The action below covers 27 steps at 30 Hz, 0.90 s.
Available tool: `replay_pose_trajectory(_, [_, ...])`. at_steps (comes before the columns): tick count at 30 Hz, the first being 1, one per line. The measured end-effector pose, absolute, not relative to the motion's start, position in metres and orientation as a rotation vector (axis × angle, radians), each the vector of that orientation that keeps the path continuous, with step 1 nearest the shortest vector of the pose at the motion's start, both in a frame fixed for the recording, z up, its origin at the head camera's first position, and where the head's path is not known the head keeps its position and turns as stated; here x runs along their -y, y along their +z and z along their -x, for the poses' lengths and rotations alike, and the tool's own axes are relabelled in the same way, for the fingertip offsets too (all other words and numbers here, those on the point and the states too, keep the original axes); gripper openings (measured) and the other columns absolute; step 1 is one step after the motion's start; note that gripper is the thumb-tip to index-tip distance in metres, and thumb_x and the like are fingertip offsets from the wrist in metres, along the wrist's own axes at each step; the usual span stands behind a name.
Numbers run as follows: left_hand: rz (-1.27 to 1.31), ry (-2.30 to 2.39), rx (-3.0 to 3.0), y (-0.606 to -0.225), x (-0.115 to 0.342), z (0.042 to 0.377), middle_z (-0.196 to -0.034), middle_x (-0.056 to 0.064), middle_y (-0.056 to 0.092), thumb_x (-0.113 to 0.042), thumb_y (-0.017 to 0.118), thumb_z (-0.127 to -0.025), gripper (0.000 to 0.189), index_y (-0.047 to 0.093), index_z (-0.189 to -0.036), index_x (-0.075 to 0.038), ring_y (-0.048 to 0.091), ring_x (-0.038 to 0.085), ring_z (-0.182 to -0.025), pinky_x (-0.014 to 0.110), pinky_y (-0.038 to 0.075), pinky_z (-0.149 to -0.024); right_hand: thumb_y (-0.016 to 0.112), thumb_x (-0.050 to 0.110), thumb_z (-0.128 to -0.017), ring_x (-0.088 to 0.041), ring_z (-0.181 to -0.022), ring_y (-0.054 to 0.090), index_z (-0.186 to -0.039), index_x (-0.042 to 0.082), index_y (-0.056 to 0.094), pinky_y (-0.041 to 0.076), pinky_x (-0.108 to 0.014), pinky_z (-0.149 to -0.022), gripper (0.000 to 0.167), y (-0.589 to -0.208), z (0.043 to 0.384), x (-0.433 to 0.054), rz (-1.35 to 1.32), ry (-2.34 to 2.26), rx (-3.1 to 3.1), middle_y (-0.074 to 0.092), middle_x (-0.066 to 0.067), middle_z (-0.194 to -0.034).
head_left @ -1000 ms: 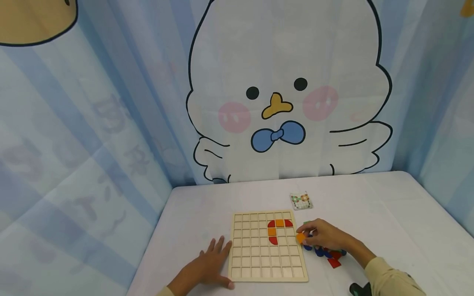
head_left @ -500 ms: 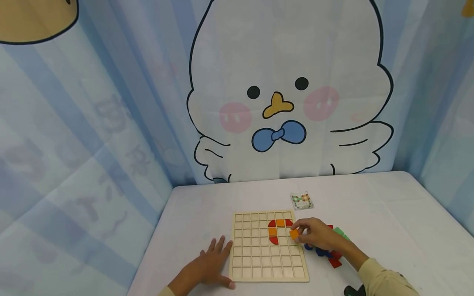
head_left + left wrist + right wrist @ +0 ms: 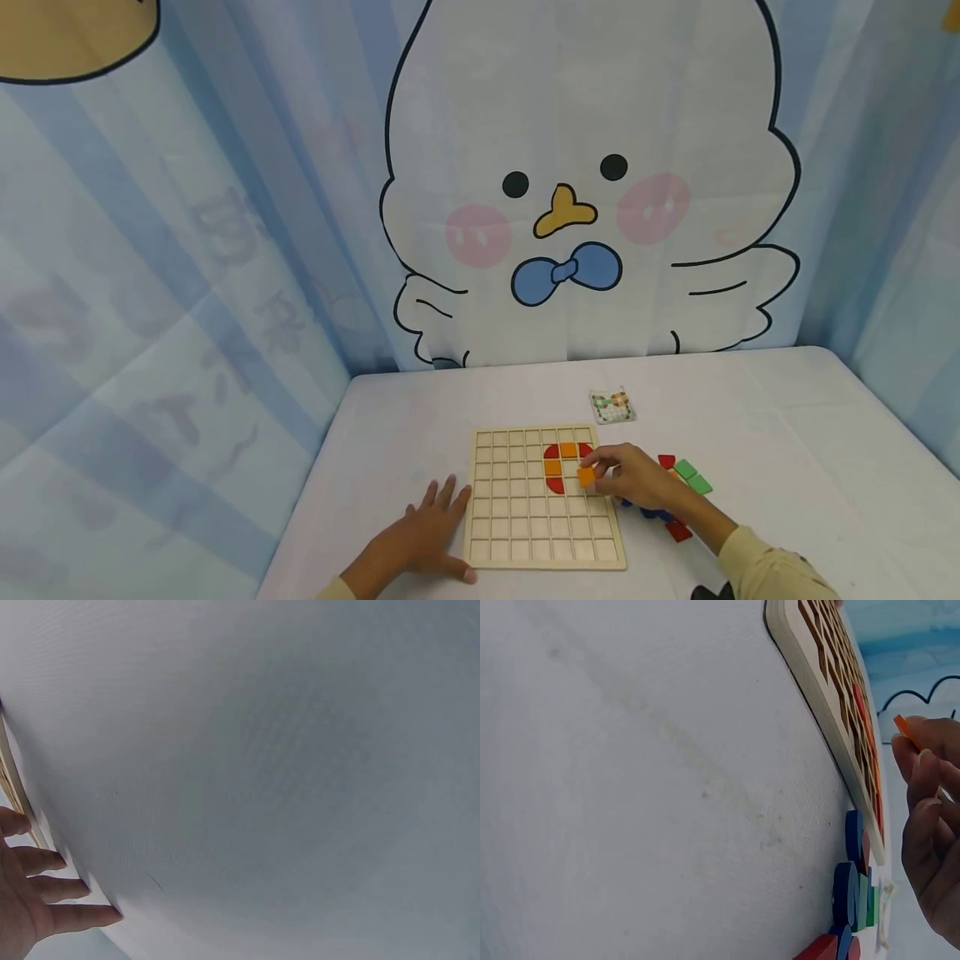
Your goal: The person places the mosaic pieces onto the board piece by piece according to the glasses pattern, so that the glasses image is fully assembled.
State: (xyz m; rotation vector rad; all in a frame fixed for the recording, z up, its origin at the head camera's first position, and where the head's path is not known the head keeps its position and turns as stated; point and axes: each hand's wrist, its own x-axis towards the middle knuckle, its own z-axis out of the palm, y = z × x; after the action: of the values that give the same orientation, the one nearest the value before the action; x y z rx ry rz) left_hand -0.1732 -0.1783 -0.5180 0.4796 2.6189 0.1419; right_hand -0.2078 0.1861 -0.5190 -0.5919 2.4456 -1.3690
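A square wooden grid board (image 3: 510, 529) lies on the table. Red quarter-round tiles (image 3: 554, 485) and orange square tiles (image 3: 552, 468) sit in some of its upper right cells. Between thumb and fingers my right hand (image 3: 637, 477) pinches an orange square tile (image 3: 586, 477), tilted above the board's right part; the right wrist view shows that orange tile (image 3: 907, 731) edge-on at the fingertips. My left hand (image 3: 431, 533) rests on the table with fingers spread, the index fingertip and thumb at the board's left edge. In the left wrist view, part of the left hand (image 3: 30, 900) shows.
Loose tiles lie right of the board: green ones (image 3: 699, 483), red ones (image 3: 678, 531) and blue ones (image 3: 845, 894), partly hidden by the right arm. A small patterned card (image 3: 612, 407) lies behind the board. A dark object (image 3: 712, 592) shows at the bottom edge.
My right hand has carried the orange tile leftward from beside the board to over its right cells. More green and red loose tiles are uncovered. The left hand has stayed put.
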Motion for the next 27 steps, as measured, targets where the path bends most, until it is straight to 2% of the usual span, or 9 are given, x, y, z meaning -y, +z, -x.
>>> replay_pose_trajectory(6, [-0.480, 0.147, -2.617, -0.518, 0.178, 0.174, -0.167, 0.020, 0.015, -0.076, 0.075, -0.064, 0.123, 0.026, -0.160, -0.016, 0.018, 0.050, -0.151, 0.075, 0.034, -0.105, 0.075, 0.017, -0.090, -0.009, -0.063, 0.057, -0.115, 0.005, 0.068, 0.053, -0.026, -0.054, 0.029, -0.525, 0.208, -0.184, 0.601, -1.391, -2.433, 0.063, -0.006, -0.093])
replay_pose_trajectory(14, [-0.482, 0.135, -2.622, -0.519, 0.177, 0.174, -0.167, 0.019, 0.015, -0.077, 0.074, -0.064, 0.122, 0.026, -0.160, -0.017, 0.019, 0.049, -0.151, 0.074, 0.035, -0.106, 0.075, 0.012, -0.088, -0.010, -0.061, 0.056, -0.111, 0.003, 0.065, 0.052, -0.025, -0.053, 0.027, -0.529, 0.206, -0.180, 0.584, -1.422, -2.438, 0.062, -0.006, -0.087])
replay_pose_trajectory(20, [-0.491, 0.142, -2.624, -0.519, 0.177, 0.173, -0.167, 0.020, 0.015, -0.077, 0.074, -0.064, 0.123, 0.026, -0.160, -0.017, 0.018, 0.050, -0.150, 0.074, 0.034, -0.105, 0.077, 0.013, -0.088, -0.009, -0.059, 0.055, -0.109, 0.003, 0.067, 0.050, -0.023, -0.052, 0.026, -0.531, 0.205, -0.174, 0.557, -1.431, -2.465, 0.062, -0.003, -0.084])
replay_pose_trajectory(27, [-0.499, 0.148, -2.627, -0.521, 0.179, 0.173, -0.167, 0.021, 0.015, -0.076, 0.075, -0.065, 0.123, 0.026, -0.160, -0.016, 0.019, 0.051, -0.150, 0.075, 0.035, -0.105, 0.078, 0.011, -0.085, -0.012, -0.064, 0.057, -0.110, 0.003, 0.070, 0.050, -0.022, -0.053, 0.027, -0.534, 0.205, -0.167, 0.483, -1.405, -2.486, 0.064, -0.002, -0.084])
